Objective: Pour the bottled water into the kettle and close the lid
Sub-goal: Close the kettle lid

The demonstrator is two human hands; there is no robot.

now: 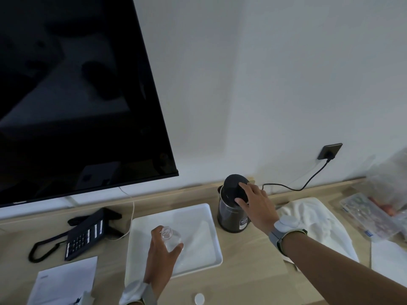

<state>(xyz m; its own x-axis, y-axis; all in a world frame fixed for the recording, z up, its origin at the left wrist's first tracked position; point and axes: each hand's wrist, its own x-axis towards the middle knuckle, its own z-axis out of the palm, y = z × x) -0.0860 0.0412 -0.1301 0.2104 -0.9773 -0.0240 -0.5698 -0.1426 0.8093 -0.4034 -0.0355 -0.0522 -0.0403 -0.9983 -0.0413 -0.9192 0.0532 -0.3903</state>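
Kettle (233, 214) lid (236, 187) tilted under right hand (256, 205) fingertips; left hand (161, 256) grip closed around uncapped bottle (170, 237) over tray (198, 219).

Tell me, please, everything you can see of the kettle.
The kettle is a dark, glossy, cylindrical jug standing upright on the wooden desk, just right of the white tray and left of a white towel. Its round black lid is tilted up, partly open. The right hand rests fingers on the lid. A pale label sits low on its body. A black cord runs behind it to a wall socket.
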